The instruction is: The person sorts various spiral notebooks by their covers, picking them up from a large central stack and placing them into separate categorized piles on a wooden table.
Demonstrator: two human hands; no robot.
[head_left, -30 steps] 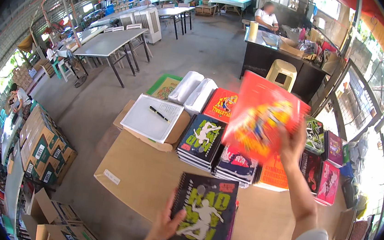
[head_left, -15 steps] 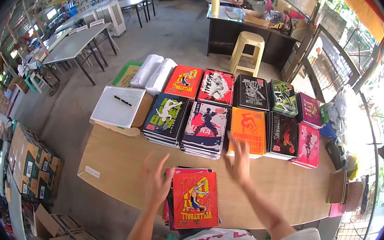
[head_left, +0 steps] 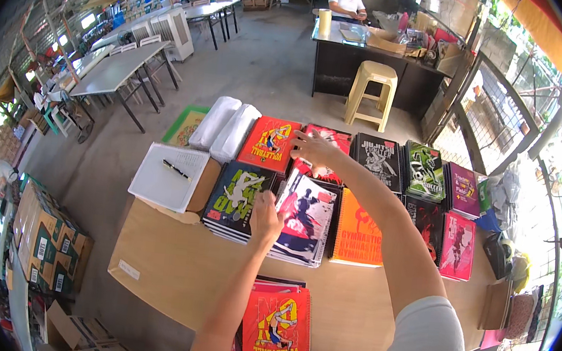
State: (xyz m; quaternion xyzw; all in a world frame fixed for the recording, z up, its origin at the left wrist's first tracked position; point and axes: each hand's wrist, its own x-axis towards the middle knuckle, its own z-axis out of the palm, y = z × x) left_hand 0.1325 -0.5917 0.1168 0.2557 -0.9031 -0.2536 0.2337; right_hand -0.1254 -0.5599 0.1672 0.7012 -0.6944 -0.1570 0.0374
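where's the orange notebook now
In the head view, the orange notebook is right of centre, in the nearer row of stacks, between the white, pink and navy notebook and the black-and-red notebook, partly hidden by the right forearm.

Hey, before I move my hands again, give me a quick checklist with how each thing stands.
1. Pen lying on the open notepad: ok.
2. Red notebook face up on the near pile: ok.
3. White-and-pink notebook lined up with its stack: not ok, it sits askew.
4. Left hand gripping that notebook: cannot tell, the fingertips' contact is unclear.
5. Right hand gripping the red-and-white notebook beneath: cannot tell, the hand covers part of it.
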